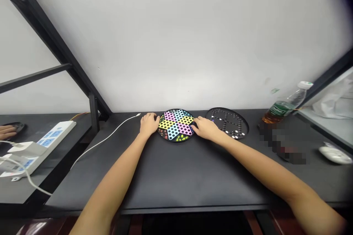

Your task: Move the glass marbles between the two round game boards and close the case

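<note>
A round Chinese checkers board (173, 125) with a pink, yellow and light blue star lies on the dark table. Coloured pieces sit in the sections between its points, yellow-green ones at the near side. My left hand (149, 124) is at the board's left edge, fingers bent and thumb against the rim. On the opposite side, my right hand (206, 127) has its thumb and fingers at the right rim. Part of each hand's grip is hidden. Just beyond my right hand lies a second round black board (227, 121) with holes and several white pieces.
A bottle (285, 104) with a green label leans at the right, near a white computer mouse (335, 155). A white cable (107, 136) crosses the table's left part. Farther left are a power strip (52, 136) and another person's hand (7, 132). A wall rises behind.
</note>
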Demonstrator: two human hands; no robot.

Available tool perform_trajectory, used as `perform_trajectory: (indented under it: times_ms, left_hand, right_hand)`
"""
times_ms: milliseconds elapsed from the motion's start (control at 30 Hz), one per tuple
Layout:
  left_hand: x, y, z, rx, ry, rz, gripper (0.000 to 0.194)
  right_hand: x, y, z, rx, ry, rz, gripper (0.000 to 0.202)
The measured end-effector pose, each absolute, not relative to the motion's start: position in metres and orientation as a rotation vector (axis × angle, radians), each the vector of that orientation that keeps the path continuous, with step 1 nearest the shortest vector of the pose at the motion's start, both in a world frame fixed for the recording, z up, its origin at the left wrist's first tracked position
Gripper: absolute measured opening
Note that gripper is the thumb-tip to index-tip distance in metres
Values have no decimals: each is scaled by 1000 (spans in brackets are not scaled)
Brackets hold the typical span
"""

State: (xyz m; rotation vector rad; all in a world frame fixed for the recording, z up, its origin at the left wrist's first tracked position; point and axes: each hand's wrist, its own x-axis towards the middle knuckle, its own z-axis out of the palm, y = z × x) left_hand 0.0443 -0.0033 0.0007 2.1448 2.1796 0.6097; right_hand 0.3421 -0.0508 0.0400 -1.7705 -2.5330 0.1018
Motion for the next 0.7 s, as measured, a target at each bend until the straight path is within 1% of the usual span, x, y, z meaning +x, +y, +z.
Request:
perform_trajectory:
  times_ms: [133,333,433,567,700]
  left_hand:
    - [44,-3,-2,2181,2156,594,37]
    - [44,-5,-4,2221,2127,571,38]
    - [44,-4,-4,2219,2127,552,38]
    - [44,-5,-3,2225,2136,542,36]
    - [45,-6,-2,2234,2138,535,36]
  right_hand:
    - [336,-48,40,-1897,-2447,197,36]
    - [341,-38,36,-1923,-2292,375,32]
    - [341,-38,37,-1941,-2294,350,33]
    - [333,-50,36,-1972,-2354,225,40]
    - [324,-59,32,-1984,-2352,205,45]
